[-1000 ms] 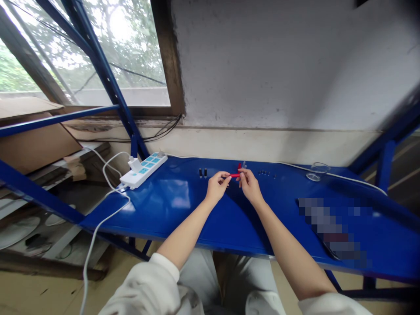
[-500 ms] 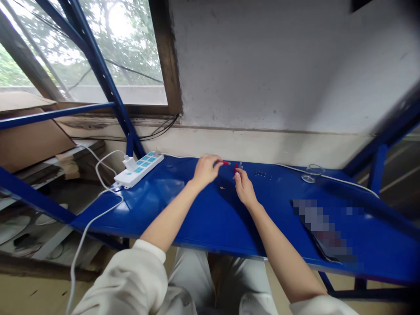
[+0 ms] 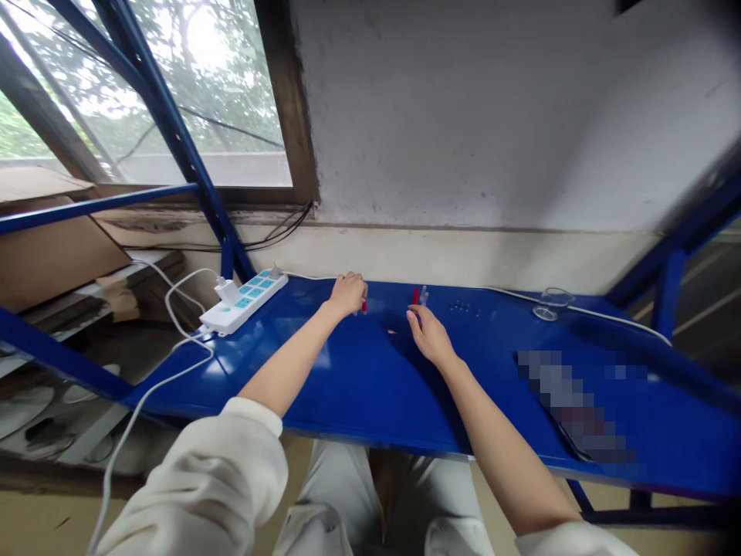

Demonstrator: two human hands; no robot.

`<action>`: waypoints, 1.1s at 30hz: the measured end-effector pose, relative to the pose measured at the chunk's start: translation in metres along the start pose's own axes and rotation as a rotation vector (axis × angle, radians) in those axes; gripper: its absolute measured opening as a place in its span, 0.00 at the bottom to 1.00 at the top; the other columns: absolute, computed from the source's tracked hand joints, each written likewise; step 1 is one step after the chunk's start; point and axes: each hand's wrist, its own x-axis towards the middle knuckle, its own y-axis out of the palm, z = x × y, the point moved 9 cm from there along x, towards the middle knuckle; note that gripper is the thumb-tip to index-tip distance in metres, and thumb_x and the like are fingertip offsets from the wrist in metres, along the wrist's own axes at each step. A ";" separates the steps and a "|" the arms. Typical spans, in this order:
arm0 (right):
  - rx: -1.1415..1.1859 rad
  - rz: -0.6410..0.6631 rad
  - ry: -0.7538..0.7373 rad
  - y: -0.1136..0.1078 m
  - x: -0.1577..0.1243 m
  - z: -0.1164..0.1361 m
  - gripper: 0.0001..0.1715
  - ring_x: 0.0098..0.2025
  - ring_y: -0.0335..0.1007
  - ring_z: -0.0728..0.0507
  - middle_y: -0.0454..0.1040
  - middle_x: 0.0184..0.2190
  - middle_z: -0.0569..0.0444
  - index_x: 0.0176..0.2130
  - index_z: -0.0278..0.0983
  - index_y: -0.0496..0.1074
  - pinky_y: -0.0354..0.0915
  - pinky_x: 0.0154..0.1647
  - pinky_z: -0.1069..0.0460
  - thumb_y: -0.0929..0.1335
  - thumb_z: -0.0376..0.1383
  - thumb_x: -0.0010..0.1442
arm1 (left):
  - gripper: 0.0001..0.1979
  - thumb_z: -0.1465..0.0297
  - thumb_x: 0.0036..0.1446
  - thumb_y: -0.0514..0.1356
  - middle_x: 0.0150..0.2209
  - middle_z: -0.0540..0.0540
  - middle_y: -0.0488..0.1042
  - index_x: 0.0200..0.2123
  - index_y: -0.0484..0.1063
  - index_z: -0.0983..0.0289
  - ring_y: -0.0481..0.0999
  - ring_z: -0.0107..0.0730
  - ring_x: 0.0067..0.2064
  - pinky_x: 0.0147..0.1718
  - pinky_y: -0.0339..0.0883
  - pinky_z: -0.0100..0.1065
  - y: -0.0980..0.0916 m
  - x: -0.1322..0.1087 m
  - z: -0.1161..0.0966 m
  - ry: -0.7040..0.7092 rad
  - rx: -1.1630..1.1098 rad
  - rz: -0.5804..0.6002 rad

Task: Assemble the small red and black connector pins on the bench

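My left hand (image 3: 348, 296) is closed at the back of the blue table, its fingers pinching a short red stick-like piece (image 3: 364, 305) with a pale tip. That piece points down toward the tabletop; whether it touches is unclear. Further right, my right hand (image 3: 429, 333) has its thumb and fingers apart with nothing visible between them. Just beyond its fingertips lie another red piece (image 3: 415, 296) and some clear pieces (image 3: 424, 295), side by side. Between the hands, a small pale scrap (image 3: 392, 332) rests on the table.
Several tiny dark parts (image 3: 464, 308) lie right of my right hand. A clear cup (image 3: 549, 305) stands at the back right, near a white cable. A blurred-out flat item (image 3: 570, 401) lies at the right front. At left sits a white power strip (image 3: 246, 303) with cables.
My left hand has moved left and down with the red piece, turning it from level to upright. My right hand has let go of its red piece and drawn back slightly.
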 end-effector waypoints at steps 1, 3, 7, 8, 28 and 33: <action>-0.001 0.004 -0.003 0.000 0.000 0.000 0.24 0.44 0.67 0.42 0.69 0.45 0.45 0.49 0.36 0.63 0.62 0.43 0.49 0.53 0.45 0.61 | 0.04 0.76 0.47 0.57 0.35 0.59 0.70 0.25 0.72 0.65 0.65 0.41 0.42 0.39 0.54 0.38 0.001 0.000 0.000 -0.002 0.006 0.004; -0.001 0.003 -0.004 0.001 0.000 0.000 0.24 0.44 0.67 0.42 0.69 0.45 0.45 0.48 0.36 0.63 0.62 0.42 0.49 0.53 0.45 0.61 | 0.05 0.77 0.47 0.57 0.35 0.59 0.70 0.25 0.72 0.65 0.64 0.41 0.42 0.40 0.53 0.38 0.001 -0.001 0.000 -0.007 0.018 0.009; -0.004 -0.005 0.002 0.000 0.000 0.000 0.23 0.43 0.67 0.42 0.69 0.44 0.46 0.48 0.36 0.63 0.62 0.42 0.49 0.53 0.44 0.61 | 0.06 0.77 0.47 0.56 0.36 0.59 0.70 0.27 0.73 0.65 0.64 0.40 0.42 0.40 0.54 0.38 0.002 0.000 0.000 -0.003 0.034 0.009; -0.007 -0.005 0.003 0.000 0.000 0.000 0.23 0.43 0.67 0.42 0.69 0.44 0.46 0.48 0.35 0.63 0.62 0.42 0.49 0.53 0.44 0.61 | 0.06 0.77 0.47 0.56 0.36 0.59 0.70 0.27 0.72 0.65 0.65 0.40 0.42 0.40 0.54 0.38 0.003 0.000 0.000 -0.004 0.039 0.009; -0.201 0.015 0.098 -0.003 0.001 -0.014 0.20 0.41 0.68 0.41 0.70 0.43 0.45 0.47 0.36 0.66 0.61 0.39 0.49 0.54 0.36 0.60 | 0.10 0.72 0.52 0.54 0.41 0.57 0.71 0.39 0.69 0.63 0.66 0.39 0.45 0.45 0.53 0.40 -0.020 -0.002 -0.014 0.002 -0.124 -0.141; -0.403 0.044 0.214 0.000 -0.001 -0.031 0.23 0.50 0.61 0.35 0.66 0.48 0.39 0.50 0.32 0.65 0.57 0.46 0.41 0.56 0.33 0.57 | 0.17 0.73 0.54 0.50 0.47 0.57 0.68 0.47 0.65 0.61 0.64 0.39 0.49 0.47 0.54 0.40 -0.006 -0.004 -0.070 0.142 -0.313 -0.188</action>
